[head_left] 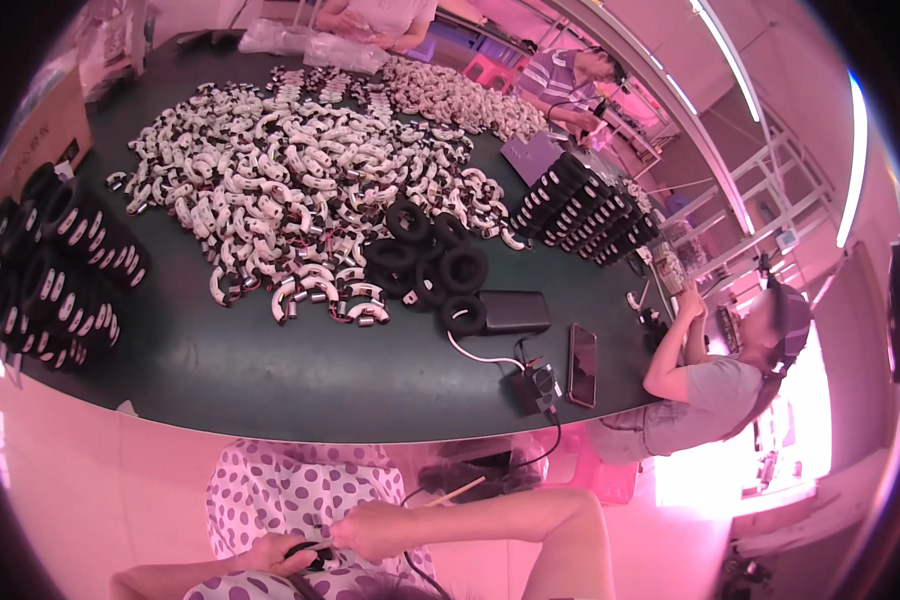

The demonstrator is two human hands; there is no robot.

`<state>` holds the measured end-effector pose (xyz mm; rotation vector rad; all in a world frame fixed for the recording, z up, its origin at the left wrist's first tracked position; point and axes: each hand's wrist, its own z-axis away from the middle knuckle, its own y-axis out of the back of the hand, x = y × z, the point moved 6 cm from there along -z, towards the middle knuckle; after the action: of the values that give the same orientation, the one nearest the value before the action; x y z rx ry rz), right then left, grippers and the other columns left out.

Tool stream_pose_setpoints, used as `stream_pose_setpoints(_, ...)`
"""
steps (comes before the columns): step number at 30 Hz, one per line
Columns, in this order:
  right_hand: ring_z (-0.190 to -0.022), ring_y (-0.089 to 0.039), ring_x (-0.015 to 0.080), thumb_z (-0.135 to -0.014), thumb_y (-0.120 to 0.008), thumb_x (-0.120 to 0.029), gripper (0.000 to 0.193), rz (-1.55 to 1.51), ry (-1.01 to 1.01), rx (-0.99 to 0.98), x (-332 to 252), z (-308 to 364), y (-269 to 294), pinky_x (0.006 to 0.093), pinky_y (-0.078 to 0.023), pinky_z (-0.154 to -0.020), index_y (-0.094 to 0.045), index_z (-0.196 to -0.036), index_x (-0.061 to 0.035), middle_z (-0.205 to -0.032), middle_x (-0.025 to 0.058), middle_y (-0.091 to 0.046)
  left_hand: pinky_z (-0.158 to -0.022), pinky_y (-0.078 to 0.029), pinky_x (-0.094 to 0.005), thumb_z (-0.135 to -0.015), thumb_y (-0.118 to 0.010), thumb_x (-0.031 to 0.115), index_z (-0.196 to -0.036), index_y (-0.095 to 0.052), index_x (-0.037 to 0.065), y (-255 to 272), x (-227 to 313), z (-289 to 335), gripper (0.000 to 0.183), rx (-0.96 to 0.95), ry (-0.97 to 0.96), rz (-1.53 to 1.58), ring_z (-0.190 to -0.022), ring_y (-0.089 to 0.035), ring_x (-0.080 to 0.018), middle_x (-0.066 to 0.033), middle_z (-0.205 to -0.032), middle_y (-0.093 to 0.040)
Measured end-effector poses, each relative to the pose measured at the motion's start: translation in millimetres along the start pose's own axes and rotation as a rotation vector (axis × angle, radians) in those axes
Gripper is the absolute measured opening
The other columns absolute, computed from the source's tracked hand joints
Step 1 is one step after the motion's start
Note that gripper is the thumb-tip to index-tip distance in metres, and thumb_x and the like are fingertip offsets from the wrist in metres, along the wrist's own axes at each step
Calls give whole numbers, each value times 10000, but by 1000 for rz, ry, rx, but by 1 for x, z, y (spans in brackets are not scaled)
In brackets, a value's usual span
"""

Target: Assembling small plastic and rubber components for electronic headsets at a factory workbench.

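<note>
Low in front, over a polka-dot garment (300, 490), my two hands meet below the table edge. My left hand (273, 554) is closed around a small black rounded part (315, 553), mostly hidden by fingers. Just beside it, my right hand (372, 530) is closed in a fist on a thin tool. A tan stick-like handle (458, 493) sticks out behind this fist, and a pale tip shows in front, at the black part. Whether the tip touches it I cannot tell. A thin black cable (425, 572) runs past my right wrist.
On the dark green table (270, 365) lie a big heap of white curved parts (270, 170), black rings (425, 262), a black box (513, 312), a phone (583, 366) and a small corded device (536, 388). Black stacks (60, 275) stand left. Another person (715, 385) works at right.
</note>
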<state>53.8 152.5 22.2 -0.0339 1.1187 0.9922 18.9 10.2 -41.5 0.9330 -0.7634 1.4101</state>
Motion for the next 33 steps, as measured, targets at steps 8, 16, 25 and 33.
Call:
stream_pose_setpoints(8,-620,-555,343,-812,-469,-179,156,42,-5,-62,9,-8,5,447,-426,-576,-498,-753,-37,-626,144,-543,-578,-455,-281,-812,-602,361,-887,-578,34,5,7,-7,337,-14,-27,32,-627,-580,-158,-85,-682,-586)
stream_pose_setpoints(16,-602,-552,352,-844,-450,-184,160,12,99,31,4,-3,2,445,-418,-537,-489,-781,-42,-606,154,-532,-546,-426,-277,-745,-692,319,-842,-611,20,11,15,-8,324,77,-172,66,-598,-547,-142,-63,-644,-555)
stream_pose_setpoints(25,-590,-561,371,-818,-483,-169,154,106,48,34,-3,0,4,458,-418,-520,-511,-804,-18,-601,175,-551,-554,-442,-329,-756,-630,447,-824,-622,55,2,5,-15,398,25,-105,-88,-601,-574,-242,-116,-625,-549)
stream_pose_setpoints(33,-620,-581,367,-695,-501,-59,107,128,17,-20,-10,-3,0,456,-436,-530,-542,-782,-13,-629,178,-574,-548,-442,-364,-766,-591,492,-808,-620,69,-5,11,-10,426,88,-53,-133,-584,-575,-281,-132,-618,-549)
